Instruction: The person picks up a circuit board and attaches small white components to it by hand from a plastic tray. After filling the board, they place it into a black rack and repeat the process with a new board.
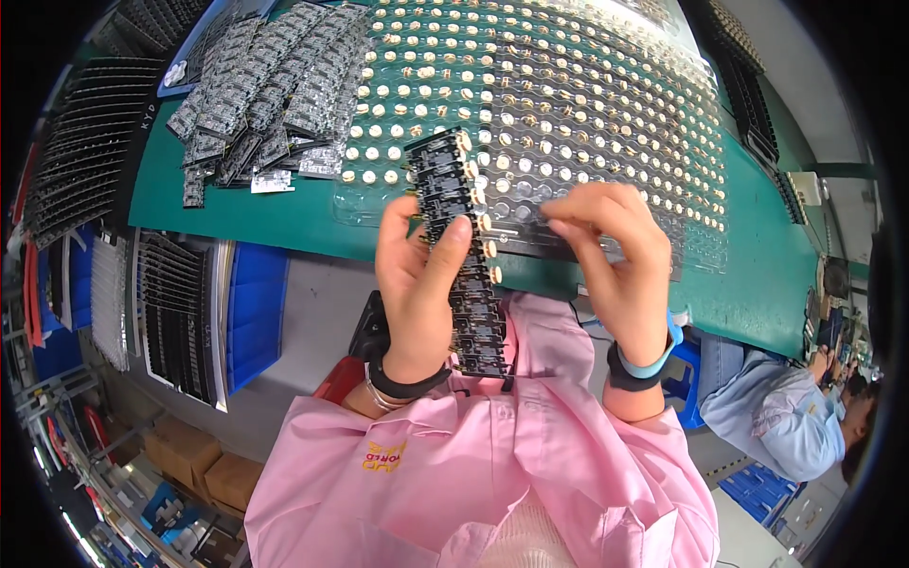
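Several round parts (486, 222) are borne by the board strip (442, 186) held in the left hand (417, 298), its 6-o'clock end bare; right hand (620, 241) narrowed, contents indiscernible.

On our table (748, 305), the board pile (275, 80) lies left of the component trays (365, 204); racks (85, 142) stand further left.

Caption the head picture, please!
Left hand holds a black circuit-board strip; right hand is over a clear tray of round parts.
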`<state>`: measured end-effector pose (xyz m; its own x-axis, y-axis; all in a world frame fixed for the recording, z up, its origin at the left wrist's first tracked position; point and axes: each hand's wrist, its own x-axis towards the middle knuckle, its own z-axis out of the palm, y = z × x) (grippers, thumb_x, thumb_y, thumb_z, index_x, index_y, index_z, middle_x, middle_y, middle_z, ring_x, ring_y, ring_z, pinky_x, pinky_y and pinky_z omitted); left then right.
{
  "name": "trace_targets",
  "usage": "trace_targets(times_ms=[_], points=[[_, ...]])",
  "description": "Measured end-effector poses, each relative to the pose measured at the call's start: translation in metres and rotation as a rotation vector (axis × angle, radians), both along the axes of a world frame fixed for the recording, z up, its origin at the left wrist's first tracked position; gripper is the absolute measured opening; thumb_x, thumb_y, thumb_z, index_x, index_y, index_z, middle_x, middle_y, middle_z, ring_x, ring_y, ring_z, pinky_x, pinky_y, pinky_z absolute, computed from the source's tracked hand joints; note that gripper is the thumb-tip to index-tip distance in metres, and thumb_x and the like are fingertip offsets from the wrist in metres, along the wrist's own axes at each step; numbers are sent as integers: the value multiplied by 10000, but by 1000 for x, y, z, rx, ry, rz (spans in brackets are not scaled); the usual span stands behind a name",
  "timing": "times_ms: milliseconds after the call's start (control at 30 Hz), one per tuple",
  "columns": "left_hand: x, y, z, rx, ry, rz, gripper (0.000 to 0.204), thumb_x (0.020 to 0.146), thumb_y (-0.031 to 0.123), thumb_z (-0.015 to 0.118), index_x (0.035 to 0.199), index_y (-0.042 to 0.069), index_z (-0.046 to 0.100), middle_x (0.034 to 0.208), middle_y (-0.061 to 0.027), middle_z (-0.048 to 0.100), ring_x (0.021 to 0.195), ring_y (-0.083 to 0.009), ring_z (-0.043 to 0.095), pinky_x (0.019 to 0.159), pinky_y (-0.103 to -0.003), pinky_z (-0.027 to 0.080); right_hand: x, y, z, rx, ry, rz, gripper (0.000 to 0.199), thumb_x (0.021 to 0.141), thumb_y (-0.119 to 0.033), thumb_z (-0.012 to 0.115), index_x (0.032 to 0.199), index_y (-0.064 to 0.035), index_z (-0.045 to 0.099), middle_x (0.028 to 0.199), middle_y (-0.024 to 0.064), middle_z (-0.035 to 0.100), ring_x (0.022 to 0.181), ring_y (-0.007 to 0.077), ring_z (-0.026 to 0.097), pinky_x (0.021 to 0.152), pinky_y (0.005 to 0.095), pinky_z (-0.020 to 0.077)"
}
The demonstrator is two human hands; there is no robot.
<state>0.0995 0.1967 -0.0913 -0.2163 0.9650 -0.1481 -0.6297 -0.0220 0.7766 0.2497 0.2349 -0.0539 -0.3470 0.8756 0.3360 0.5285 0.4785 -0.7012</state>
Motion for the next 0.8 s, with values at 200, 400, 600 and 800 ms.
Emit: trace_targets(times_ms=[200,400,600,800], points=[[-1,0,-4,-24,52,46,235,822,113,507,1022,53,397,663,-6,477,455,-40,423,372,-177,354,-26,22,-12,144,-324,-60,175,664,50,553,788,-61,608,785,92,510,775,272,475,673,320,401],[-6,0,-5,-20,42,48,224,820,115,515,1005,60,402,670,-9,486,454,-42,431,376,-173,357,-32,25,-10,129,-350,-62,149,685,49,527,773,-53,592,750,93,488,750,272,464,661,339,398],[-6,1,-5,-34,37,51,222,817,114,519,1001,61,405,666,-8,487,447,-43,433,373,-173,358,-27,25,-12,143,-372,-51,157,670,58,517,767,-55,564,758,91,486,744,270,467,659,338,398],[-4,1,-5,-21,45,32,220,816,116,521,997,62,408,654,-3,483,444,-41,429,372,-173,357,-24,32,-5,158,-405,38,143,669,50,517,766,-51,547,766,86,489,750,269,471,656,334,404]])
